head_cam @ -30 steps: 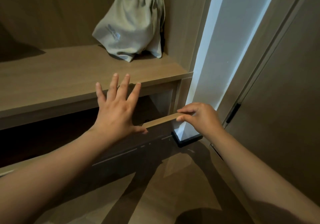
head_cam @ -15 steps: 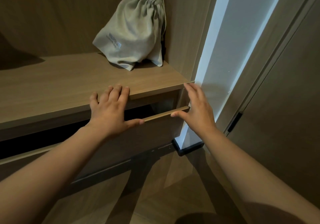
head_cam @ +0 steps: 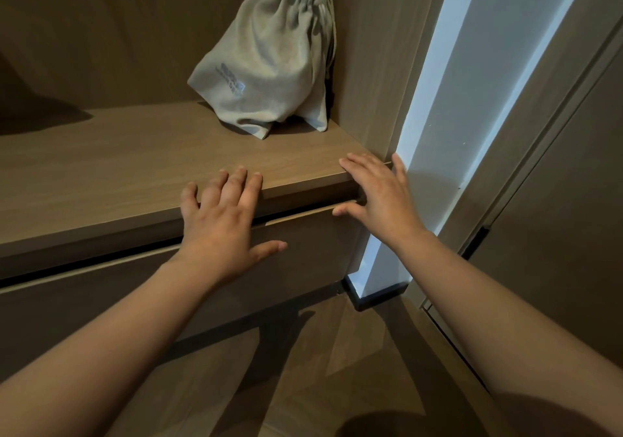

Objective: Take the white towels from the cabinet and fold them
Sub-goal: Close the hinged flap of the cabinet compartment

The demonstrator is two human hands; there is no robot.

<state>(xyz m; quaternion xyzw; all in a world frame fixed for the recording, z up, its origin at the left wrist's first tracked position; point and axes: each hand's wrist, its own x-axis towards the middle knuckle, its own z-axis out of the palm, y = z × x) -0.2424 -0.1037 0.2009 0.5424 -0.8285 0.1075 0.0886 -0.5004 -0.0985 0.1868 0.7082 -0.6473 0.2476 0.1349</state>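
Observation:
No white towel shows in the head view. A brown wooden drawer (head_cam: 303,244) sits under the cabinet shelf (head_cam: 135,166), with only a thin dark gap left above its front. My left hand (head_cam: 226,224) lies flat against the drawer front, fingers straight and reaching up over the shelf's edge. My right hand (head_cam: 377,193) presses with straight fingers on the drawer's right end, its thumb at the drawer's top edge. Neither hand holds anything.
A grey drawstring bag (head_cam: 269,65) leans in the shelf's back right corner. A white lit wall strip (head_cam: 445,133) runs down the right, beside a brown door panel (head_cam: 556,200). Wooden floor (head_cam: 303,369) lies below.
The drawer has slid inward from wide open to almost closed. Both hands moved forward with it, and my right hand went from pinching the drawer's top edge to pushing with straight fingers.

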